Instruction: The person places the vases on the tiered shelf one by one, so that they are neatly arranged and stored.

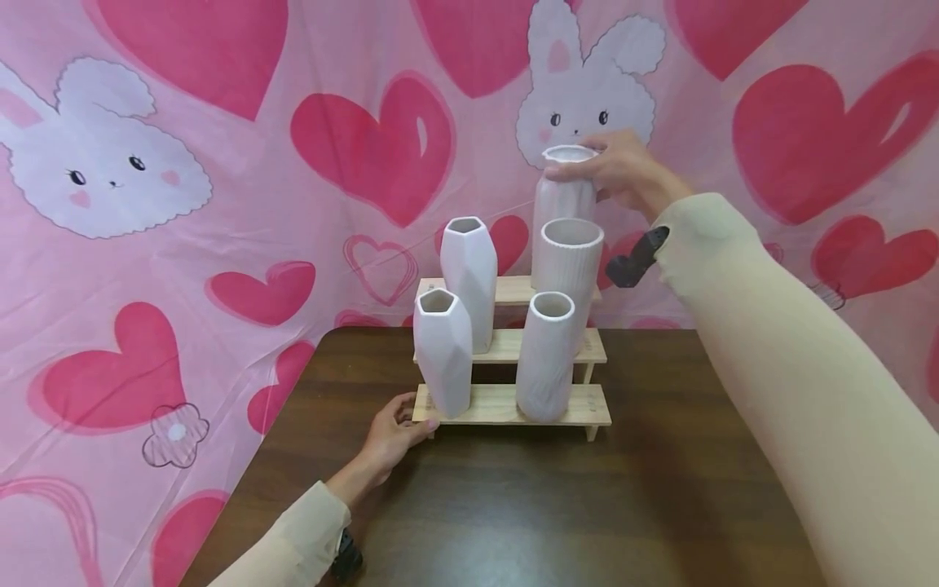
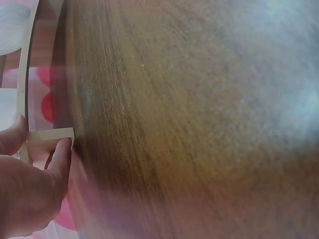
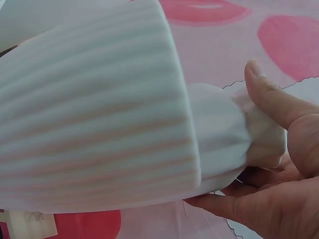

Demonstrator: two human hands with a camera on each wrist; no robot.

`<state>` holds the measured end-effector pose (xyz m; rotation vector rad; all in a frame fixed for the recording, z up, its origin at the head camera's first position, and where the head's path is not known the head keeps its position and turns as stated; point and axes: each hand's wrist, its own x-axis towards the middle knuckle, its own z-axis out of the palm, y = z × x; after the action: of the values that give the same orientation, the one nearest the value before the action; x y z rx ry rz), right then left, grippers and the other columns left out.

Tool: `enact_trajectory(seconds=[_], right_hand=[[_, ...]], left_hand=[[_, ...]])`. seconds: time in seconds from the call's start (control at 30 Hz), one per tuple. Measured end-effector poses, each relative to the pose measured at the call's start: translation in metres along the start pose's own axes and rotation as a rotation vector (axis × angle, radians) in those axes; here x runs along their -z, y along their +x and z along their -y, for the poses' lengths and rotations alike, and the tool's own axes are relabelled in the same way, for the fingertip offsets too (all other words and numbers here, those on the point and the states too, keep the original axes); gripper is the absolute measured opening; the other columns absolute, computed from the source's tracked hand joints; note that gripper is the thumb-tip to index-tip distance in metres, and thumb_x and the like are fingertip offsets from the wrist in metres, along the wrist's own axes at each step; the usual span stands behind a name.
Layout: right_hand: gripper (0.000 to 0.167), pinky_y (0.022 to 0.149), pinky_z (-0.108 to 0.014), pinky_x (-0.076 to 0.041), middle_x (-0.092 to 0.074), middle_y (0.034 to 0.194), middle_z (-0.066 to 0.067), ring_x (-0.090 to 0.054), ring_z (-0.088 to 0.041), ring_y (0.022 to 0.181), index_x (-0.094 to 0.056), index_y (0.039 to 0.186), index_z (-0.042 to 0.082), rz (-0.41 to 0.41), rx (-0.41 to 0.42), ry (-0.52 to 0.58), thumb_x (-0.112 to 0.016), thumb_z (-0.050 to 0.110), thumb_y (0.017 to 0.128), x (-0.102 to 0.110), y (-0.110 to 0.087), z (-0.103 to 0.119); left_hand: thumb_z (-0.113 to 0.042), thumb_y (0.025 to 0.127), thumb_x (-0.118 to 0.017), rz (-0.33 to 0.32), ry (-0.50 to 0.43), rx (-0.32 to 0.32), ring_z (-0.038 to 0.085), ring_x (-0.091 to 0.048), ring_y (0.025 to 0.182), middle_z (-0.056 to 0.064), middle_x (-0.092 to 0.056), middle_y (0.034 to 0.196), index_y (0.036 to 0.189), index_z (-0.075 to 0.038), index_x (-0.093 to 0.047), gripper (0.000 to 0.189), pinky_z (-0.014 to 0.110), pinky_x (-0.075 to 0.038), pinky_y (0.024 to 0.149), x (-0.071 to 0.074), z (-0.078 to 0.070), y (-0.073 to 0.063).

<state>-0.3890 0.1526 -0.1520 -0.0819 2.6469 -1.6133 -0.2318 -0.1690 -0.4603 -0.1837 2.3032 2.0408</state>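
My right hand [image 1: 619, 167] is round the narrow neck of a white vase [image 1: 561, 204] at the right end of the top tier. In the right wrist view, thumb and fingers lie on either side of that vase's neck [image 3: 266, 134]. A ribbed white vase [image 1: 575, 261] stands in front, hiding its lower part. My left hand [image 1: 392, 436] grips the left end of the lowest step of the light wooden three-tier stand [image 1: 491, 403]. In the left wrist view, thumb and fingers pinch the stand's corner, one finger against its short leg [image 2: 52, 134].
Two faceted white vases, one on the lowest step [image 1: 443, 350] and one behind it [image 1: 469, 273], stand on the left. A swirled white vase [image 1: 546, 359] stands lowest right. The stand sits on a dark wooden table [image 1: 499, 505] before a pink heart-and-rabbit cloth [image 1: 257, 187].
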Motion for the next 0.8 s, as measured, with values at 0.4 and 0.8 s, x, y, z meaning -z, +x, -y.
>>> enact_trajectory(seconds=[0.4, 0.8], right_hand=[[0.073, 0.095, -0.042, -0.046, -0.055, 0.115, -0.002, -0.051, -0.020, 0.101, -0.048, 0.142, 0.014, 0.029, 0.076, 0.023, -0.080, 0.036, 0.079, -0.002, 0.001, -0.007], [0.084, 0.112, -0.053, -0.031, -0.032, 0.152, -0.014, -0.032, -0.030, 0.137, -0.023, 0.153, 0.016, -0.017, 0.207, -0.155, -0.062, 0.053, 0.089, 0.002, -0.028, -0.026]], left_hand=[[-0.007, 0.085, -0.073, 0.017, 0.002, 0.005, 0.023, -0.065, 0.087, 0.022, -0.059, 0.116, 0.138, 0.002, -0.041, 0.062, 0.041, -0.056, 0.085, 0.001, 0.000, 0.003], [-0.010, 0.085, -0.073, 0.015, 0.057, -0.011, 0.022, -0.064, 0.089, 0.021, -0.059, 0.116, 0.137, 0.002, -0.042, 0.061, 0.036, -0.057, 0.083, 0.002, 0.002, 0.007]])
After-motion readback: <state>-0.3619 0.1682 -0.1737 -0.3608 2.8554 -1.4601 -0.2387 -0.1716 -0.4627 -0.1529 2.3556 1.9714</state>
